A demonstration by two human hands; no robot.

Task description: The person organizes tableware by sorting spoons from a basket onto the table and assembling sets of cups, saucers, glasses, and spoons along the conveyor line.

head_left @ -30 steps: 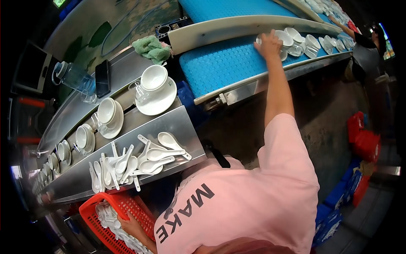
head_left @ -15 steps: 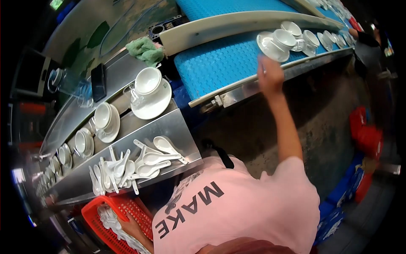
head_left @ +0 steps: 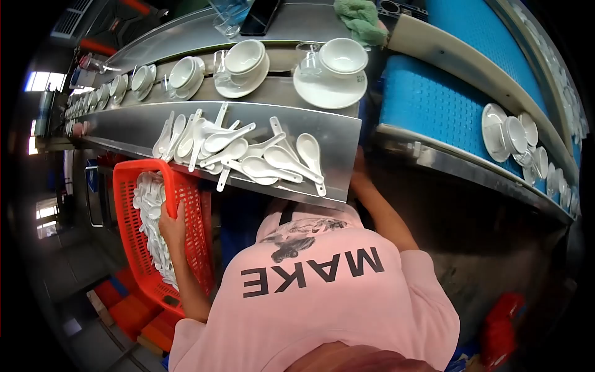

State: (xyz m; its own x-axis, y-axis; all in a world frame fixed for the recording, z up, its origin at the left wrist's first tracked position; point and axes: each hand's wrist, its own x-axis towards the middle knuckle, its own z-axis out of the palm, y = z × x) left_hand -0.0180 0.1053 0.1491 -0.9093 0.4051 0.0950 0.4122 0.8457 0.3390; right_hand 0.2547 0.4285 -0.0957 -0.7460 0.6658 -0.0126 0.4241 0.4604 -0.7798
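My left hand [head_left: 173, 224] is closed round the near rim of a red plastic basket [head_left: 124, 217], which holds many white spoons [head_left: 152, 214]. My right hand [head_left: 359, 172] is beside the right end of the steel counter [head_left: 339, 133]; its fingers are mostly hidden behind the edge. On that counter lies a loose heap of white spoons [head_left: 248, 155]. Behind the heap, a row of place sets runs leftward, each with a saucer [head_left: 331, 93], a white bowl [head_left: 344, 57] and a clear glass [head_left: 308, 62].
At right a blue conveyor belt [head_left: 421, 99] carries more saucers [head_left: 494, 133], bowls and glasses. A green cloth [head_left: 361, 22], a dark phone [head_left: 260, 17] and a clear bottle [head_left: 230, 9] are at the back. A red bundle [head_left: 503, 328] lies on the floor at lower right.
The view has swung left toward the counter. My right hand has left the dishes on the belt and come down to the counter's end. My left hand has stayed on the basket.
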